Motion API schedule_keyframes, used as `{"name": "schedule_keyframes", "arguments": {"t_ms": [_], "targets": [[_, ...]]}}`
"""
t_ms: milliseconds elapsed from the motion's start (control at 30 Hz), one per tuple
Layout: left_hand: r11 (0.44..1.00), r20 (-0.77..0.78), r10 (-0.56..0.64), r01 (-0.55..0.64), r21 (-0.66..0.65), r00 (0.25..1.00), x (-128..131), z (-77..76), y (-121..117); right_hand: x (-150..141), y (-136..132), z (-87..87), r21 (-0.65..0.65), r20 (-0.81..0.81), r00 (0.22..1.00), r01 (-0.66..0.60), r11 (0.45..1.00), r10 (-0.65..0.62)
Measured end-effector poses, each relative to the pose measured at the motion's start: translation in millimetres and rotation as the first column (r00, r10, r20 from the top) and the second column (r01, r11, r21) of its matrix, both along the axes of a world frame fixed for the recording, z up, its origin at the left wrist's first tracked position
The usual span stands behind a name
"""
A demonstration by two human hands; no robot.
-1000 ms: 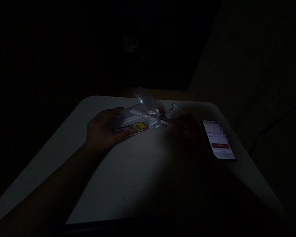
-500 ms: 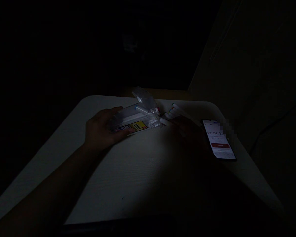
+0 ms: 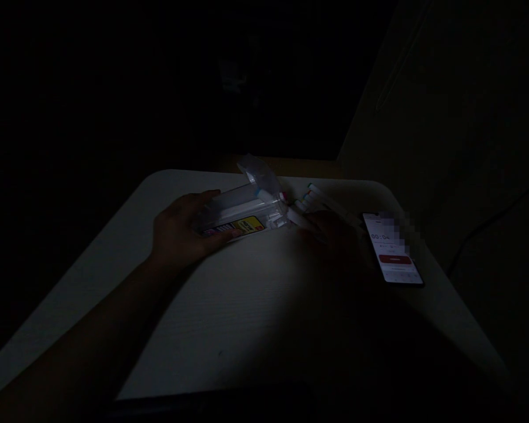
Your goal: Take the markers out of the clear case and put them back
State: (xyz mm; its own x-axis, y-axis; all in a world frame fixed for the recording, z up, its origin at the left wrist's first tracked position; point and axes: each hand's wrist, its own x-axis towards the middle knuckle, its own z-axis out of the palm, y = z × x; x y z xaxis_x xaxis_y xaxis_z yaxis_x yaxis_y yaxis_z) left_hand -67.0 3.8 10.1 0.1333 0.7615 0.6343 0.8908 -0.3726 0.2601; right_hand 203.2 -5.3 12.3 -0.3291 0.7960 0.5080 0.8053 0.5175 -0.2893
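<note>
My left hand (image 3: 180, 229) is wrapped round the left end of a clear plastic marker case (image 3: 235, 202), its thumb along the yellow-and-dark label (image 3: 247, 226). The case lies tilted on the table, with its flap (image 3: 260, 171) raised at the right end. A white marker with a blue end (image 3: 264, 195) and a pinkish-red cap (image 3: 283, 195) show near the mouth. In deep shadow to the right, my right hand (image 3: 332, 232) is closed on a white marker (image 3: 300, 220) whose far end is at the opening. Most of its fingers are hard to see.
Several white markers (image 3: 328, 201) with coloured ends lie beyond my right hand. A lit phone (image 3: 394, 249) with a timer on its screen rests near the right edge of the pale table (image 3: 211, 329). A dark edge (image 3: 203, 402) crosses the bottom. The room is very dark.
The blue-ended marker has shifted right inside the case, towards the mouth. My right hand has moved slightly, showing more of the white marker. My left hand stays on the case.
</note>
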Motion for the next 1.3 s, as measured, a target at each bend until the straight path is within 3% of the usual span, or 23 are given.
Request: {"name": "schedule_keyframes", "arguments": {"t_ms": [200,467,667,867,1033,1300], "targets": [[1.000,0.004,-0.005,0.005,0.016,1.000,1,0.7,0,-4,-6,2.6,-0.112,0.022,0.993,-0.116,0.987,0.119],[0.999,0.062,0.034,-0.034,0.006,0.998,4,-1.0,0,0,-4,2.3,-0.161,0.082,0.996,0.037,0.986,-0.024],[0.999,0.067,0.023,-0.025,0.021,0.997,3,-2.4,0,-5,-6,0.5,-0.245,0.253,0.967,0.089,0.965,-0.025],[1.000,0.070,0.024,-0.025,0.016,0.997,2,-2.1,1,-6,-3,-5.2,-0.182,0.342,0.940,0.065,0.981,0.001],[0.999,0.060,0.028,-0.027,-0.025,0.998,3,0.8,-1,-2,0,-5.8,-0.064,0.347,0.933,0.129,0.990,-0.099],[0.999,0.062,0.023,-0.021,-0.039,0.998,5,2.8,-3,1,4,-3.7,-0.163,0.340,0.936,0.148,0.975,-0.085]]}}
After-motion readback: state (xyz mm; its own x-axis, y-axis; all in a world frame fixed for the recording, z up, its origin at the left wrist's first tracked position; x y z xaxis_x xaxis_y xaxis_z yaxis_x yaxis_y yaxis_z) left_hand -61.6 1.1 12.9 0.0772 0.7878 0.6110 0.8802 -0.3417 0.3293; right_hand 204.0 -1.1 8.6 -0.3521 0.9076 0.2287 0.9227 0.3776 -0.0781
